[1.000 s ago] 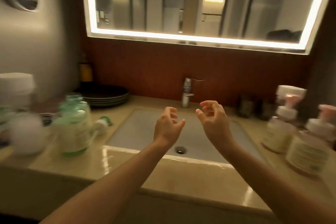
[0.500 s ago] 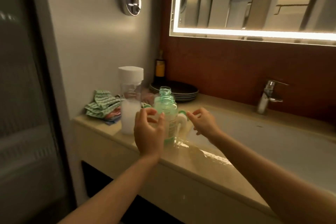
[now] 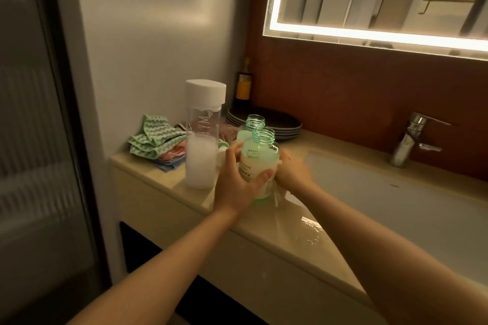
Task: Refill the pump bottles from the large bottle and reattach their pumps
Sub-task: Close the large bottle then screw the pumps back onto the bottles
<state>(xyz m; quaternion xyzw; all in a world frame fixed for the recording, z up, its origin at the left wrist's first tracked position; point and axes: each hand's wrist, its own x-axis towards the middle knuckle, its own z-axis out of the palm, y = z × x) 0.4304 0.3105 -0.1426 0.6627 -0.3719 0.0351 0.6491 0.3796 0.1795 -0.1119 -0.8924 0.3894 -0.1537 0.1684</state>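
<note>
**Step in hand.** Positioning an open pump bottle for refilling. No pouring is under way.

- The left hand (image 3: 237, 185) grips the front pump bottle (image 3: 260, 158) round its labelled body. Thumb and fingers are curled across the label.
- The bottle is upright near the front edge of the countertop (image 3: 264, 221), just beside the large bottle (image 3: 202, 145). Its threaded neck is bare, with no pump fitted.
- Whether its base rests on the counter cannot be determined.
- The right hand (image 3: 293, 174) lies against the far side of the same bottle. Its fingers are hidden behind the bottle, so what they hold, if anything, cannot be determined.
- Thin white tubes (image 3: 276, 198) show just below this hand. They are probably pump dip tubes.

**Next move.** The large bottle carries its white cap (image 3: 206, 92) and is filled with white liquid to about half height. The cap probably has to come off first. The narrow neck calls for one hand steadying the pump bottle while the other tips the large bottle slowly. Spillage onto the glossy counter is the likely fault.

**Count.**
- Pump bottles: two, both green and both open-necked. The second bottle (image 3: 254, 123) stands directly behind the first.
- Large bottle: one.
- Pump heads: one pale green-and-white part (image 3: 221, 152) is partly visible between the large bottle and the left hand. A second cannot be confirmed.
- Also present: one stack of dark plates (image 3: 280, 124), one pile of cloths (image 3: 155, 140), one faucet (image 3: 412, 140) over the sink (image 3: 383, 192), and one small amber bottle (image 3: 244, 86)
</note>
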